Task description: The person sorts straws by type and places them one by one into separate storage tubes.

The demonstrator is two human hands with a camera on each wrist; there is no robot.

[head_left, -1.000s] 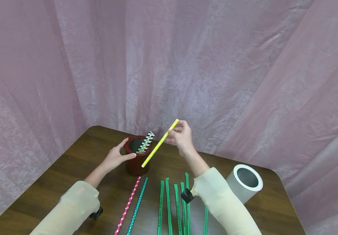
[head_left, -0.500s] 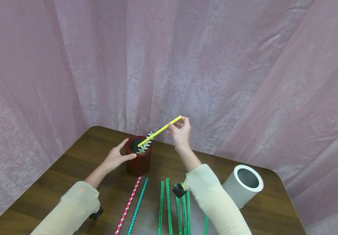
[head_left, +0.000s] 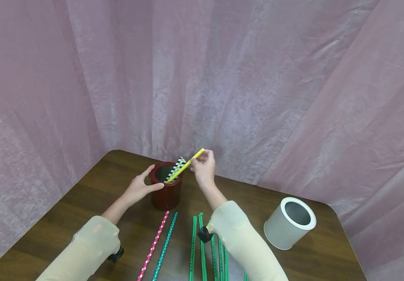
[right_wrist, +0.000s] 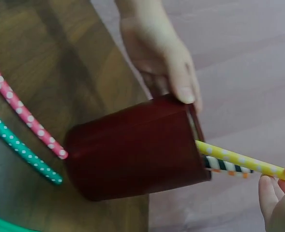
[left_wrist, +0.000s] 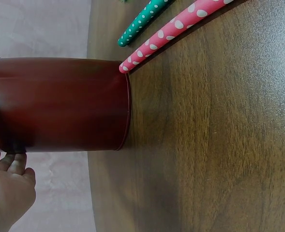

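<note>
Mid-frame, the right hand (head_left: 203, 171) pinches the light, crushable-looking yellow straw (head_left: 185, 166) near its top end, while the left hand (head_left: 139, 188) grips the red cup (head_left: 166, 193).

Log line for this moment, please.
left hand: holds red can rim | right hand: pinches yellow straw, tip inside can | pink straw: on table

The straw (head_left: 187, 164) at the dark red cup (head_left: 166, 191) is yellow with pale spots; beside it in the cup stand a black-and-white striped straw (head_left: 176, 168) and one with orange marks, partly hidden. On the dark brown wood-grain counter (head_left: 82, 203) lie a pink straw with white dots (head_left: 152, 245), a teal straw with white dots (head_left: 164, 246) and plain green straws (head_left: 192, 249). The second cup (head_left: 287, 223) is grey with a white rim. The sleeves (head_left: 86, 249) are cream; the curtain (head_left: 223, 78) is dusty pink
</note>
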